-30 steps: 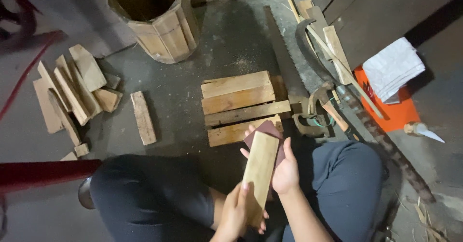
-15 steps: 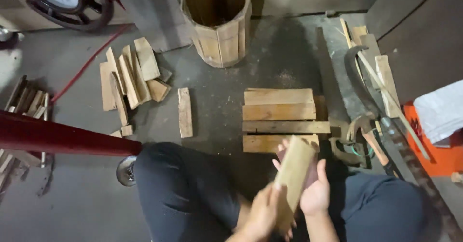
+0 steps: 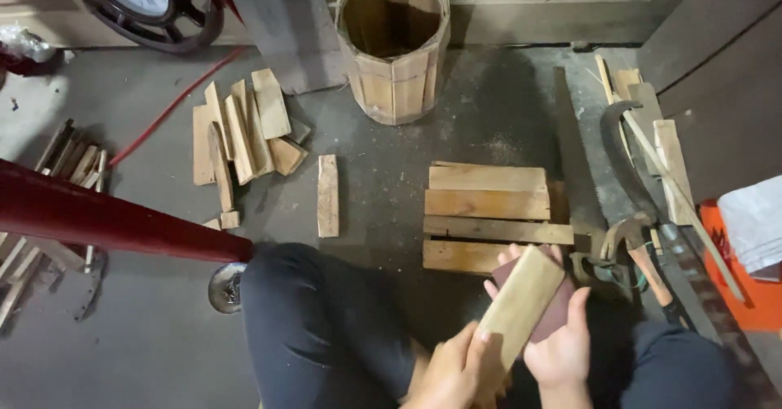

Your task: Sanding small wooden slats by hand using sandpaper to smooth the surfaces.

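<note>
My left hand (image 3: 450, 370) grips the near end of a pale wooden slat (image 3: 521, 303), which slants up to the right over my lap. My right hand (image 3: 556, 337) holds a dark reddish-brown sheet of sandpaper (image 3: 554, 311) against the slat's far side, fingers spread behind it. Just beyond my hands, several flat wooden slats (image 3: 487, 204) lie side by side on the concrete floor. A round wooden bucket (image 3: 394, 46) made of staves stands upright further back, empty inside.
A loose pile of slats (image 3: 240, 136) and a single slat (image 3: 327, 195) lie to the left. A red metal bar (image 3: 106, 217) crosses at left. A curved blade, hammer (image 3: 639, 254) and sticks lie to the right beside an orange tray (image 3: 745, 291) with a white cloth.
The view has swung left and back, so the bucket and slats sit more to the right in frame. The slat in my hands has tilted further to the right.
</note>
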